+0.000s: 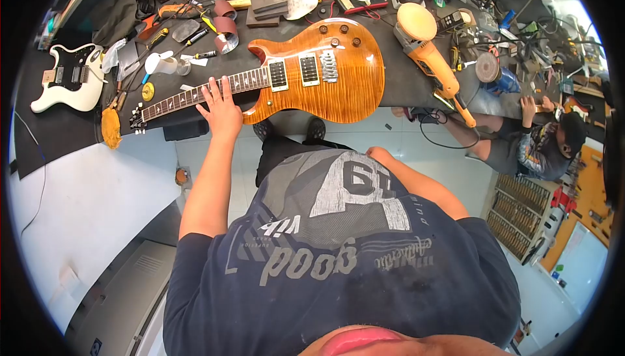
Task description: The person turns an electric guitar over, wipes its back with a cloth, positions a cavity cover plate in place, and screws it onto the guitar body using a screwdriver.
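Observation:
An amber, glossy electric guitar [351, 89] lies face up along the front edge of the bench, its neck pointing left. My left hand [221, 110] rests on the guitar's neck with fingers spread flat across the fretboard, close to where it meets the body. Low by my waist, my right hand [377, 154] shows only in part at the shirt's edge; its fingers are hidden. To the right of the guitar, an orange power polisher [433, 63] with a round pale pad lies on the bench.
A white guitar body [68, 77] lies at the far left. Screwdrivers, sandpaper rolls [226, 33], a white cup [159, 64] and a yellow cloth [111, 128] clutter the bench [273, 151]. At the right, another person [547, 147] works among tools. A black cable [433, 138] hangs below the polisher.

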Tool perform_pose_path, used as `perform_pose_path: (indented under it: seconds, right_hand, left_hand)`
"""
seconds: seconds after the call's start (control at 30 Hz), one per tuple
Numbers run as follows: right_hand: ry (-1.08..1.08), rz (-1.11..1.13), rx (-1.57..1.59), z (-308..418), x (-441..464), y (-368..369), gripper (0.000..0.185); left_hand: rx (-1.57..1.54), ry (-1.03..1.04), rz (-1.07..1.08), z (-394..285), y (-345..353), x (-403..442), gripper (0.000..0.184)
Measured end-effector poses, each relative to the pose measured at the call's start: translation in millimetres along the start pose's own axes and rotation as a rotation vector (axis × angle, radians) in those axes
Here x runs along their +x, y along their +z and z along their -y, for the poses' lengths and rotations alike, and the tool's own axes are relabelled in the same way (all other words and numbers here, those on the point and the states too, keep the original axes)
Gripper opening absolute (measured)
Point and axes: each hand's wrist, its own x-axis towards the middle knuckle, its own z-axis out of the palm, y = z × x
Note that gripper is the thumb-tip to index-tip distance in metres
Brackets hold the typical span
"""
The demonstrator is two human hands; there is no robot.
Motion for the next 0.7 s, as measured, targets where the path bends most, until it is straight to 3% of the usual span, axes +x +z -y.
perform_pose_path:
  seconds: [0.23, 0.4, 0.47, 0.5, 0.53, 0.57, 0.63, 0.7]
  right_hand:
    - [-0.095, -0.213, -0.052, 17.0, 9.4, -14.9, 0.035]
    - [0.183, -0.374, 0.355, 46.0, 8.5, -95.7, 0.036]
    - [0.052, -0.566, 0.312, 50.8, 4.2, -136.2, 0.036]
    - [0.021, -0.604, 0.451, 60.0, 0.1, -154.2, 0.039]
    - [0.095, -0.507, 0.638, 53.3, 9.9, -169.2, 0.041]
    - [-0.025, -0.492, 0.697, 46.9, 19.5, -182.9, 0.039]
    - [-0.003, -0.341, 1.037, 76.7, 5.4, -216.7, 0.042]
    - [0.099, -0.247, 1.056, 83.5, 14.8, -233.0, 0.044]
  left_hand:
    - [-0.025, -0.01, -0.009, 0.0, 4.2, 0.0, 0.089]
    - [-0.011, -0.038, 0.007, -1.8, 5.7, 3.8, 0.092]
    - [-0.03, -0.023, -0.066, -1.3, 7.6, 1.5, 0.092]
    - [-0.039, -0.014, -0.101, -1.3, 8.7, 0.2, 0.092]
    - [-0.044, -0.004, -0.097, -1.5, 9.1, 0.1, 0.092]
    - [-0.048, 0.005, -0.093, -1.3, 9.4, 0.4, 0.092]
    - [-0.053, 0.014, -0.063, -1.7, 8.5, 1.1, 0.093]
    - [-0.053, 0.011, -0.018, -1.5, 7.7, 2.2, 0.094]
